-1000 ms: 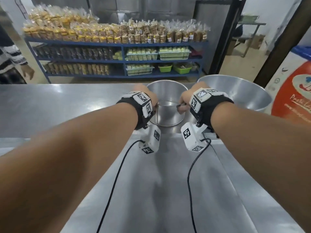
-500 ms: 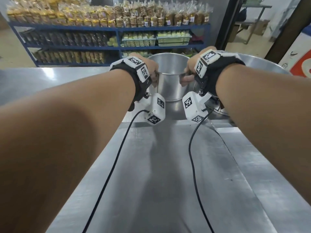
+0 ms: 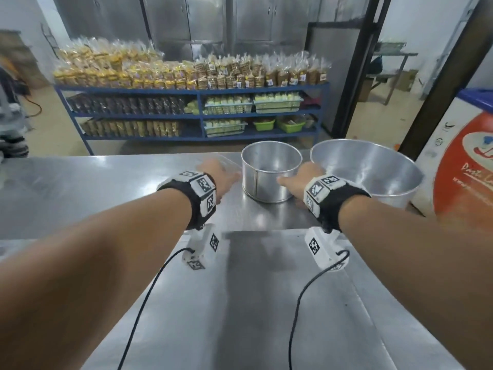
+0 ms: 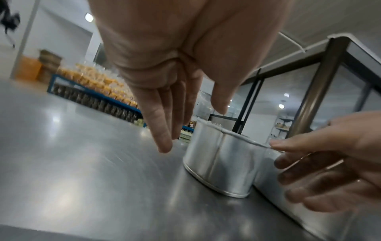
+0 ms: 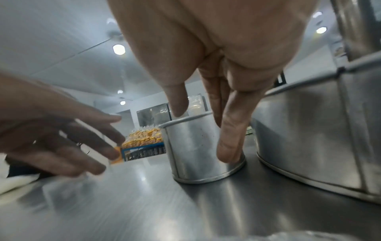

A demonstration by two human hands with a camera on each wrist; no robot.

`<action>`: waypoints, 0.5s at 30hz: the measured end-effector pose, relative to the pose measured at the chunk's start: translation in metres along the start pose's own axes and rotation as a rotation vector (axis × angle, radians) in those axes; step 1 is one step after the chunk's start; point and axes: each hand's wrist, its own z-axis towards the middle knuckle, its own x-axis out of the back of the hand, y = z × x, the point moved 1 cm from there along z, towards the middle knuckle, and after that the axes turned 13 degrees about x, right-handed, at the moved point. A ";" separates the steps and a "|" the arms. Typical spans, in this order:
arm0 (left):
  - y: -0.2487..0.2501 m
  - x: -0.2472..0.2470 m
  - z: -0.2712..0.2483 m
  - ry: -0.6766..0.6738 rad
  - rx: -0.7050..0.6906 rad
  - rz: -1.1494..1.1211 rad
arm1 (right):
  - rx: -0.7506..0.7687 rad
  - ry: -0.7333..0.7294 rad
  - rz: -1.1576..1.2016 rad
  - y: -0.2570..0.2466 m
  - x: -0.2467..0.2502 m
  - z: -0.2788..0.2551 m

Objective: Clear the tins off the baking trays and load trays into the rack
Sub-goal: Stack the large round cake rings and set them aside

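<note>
A small round tin (image 3: 270, 173) stands upright on the steel table (image 3: 80, 188), just beyond the far edge of a flat baking tray (image 3: 266, 303) that lies under my forearms. My left hand (image 3: 224, 173) hovers by the tin's left side with straight fingers, clear of it. My right hand (image 3: 298, 180) is at the tin's near right side, fingers straight; whether it touches the wall I cannot tell. In the left wrist view the left hand (image 4: 192, 128) is apart from the tin (image 4: 218, 163). In the right wrist view the right hand (image 5: 214, 117) points down in front of the tin (image 5: 191, 150).
A much larger round tin (image 3: 365, 166) stands right next to the small one, on its right. Beyond the table is a blue shelf unit (image 3: 197, 113) full of packed goods. A red and white chest (image 3: 464, 169) stands at the right and a person (image 3: 10, 116) at the far left.
Both hands gripped the small tin's rim and carried it. It now stands on the table beside the large tin, and both hands have let go and straightened.
</note>
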 end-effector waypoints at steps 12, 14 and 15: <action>-0.091 0.152 -0.183 -0.051 -0.143 0.473 | 0.373 -0.249 -0.187 -0.151 0.008 -0.172; -0.123 0.173 -0.220 -0.102 -0.135 0.547 | 0.445 -0.312 -0.177 -0.182 -0.003 -0.210; -0.140 0.184 -0.239 -0.126 -0.138 0.578 | 0.490 -0.344 -0.175 -0.198 -0.009 -0.230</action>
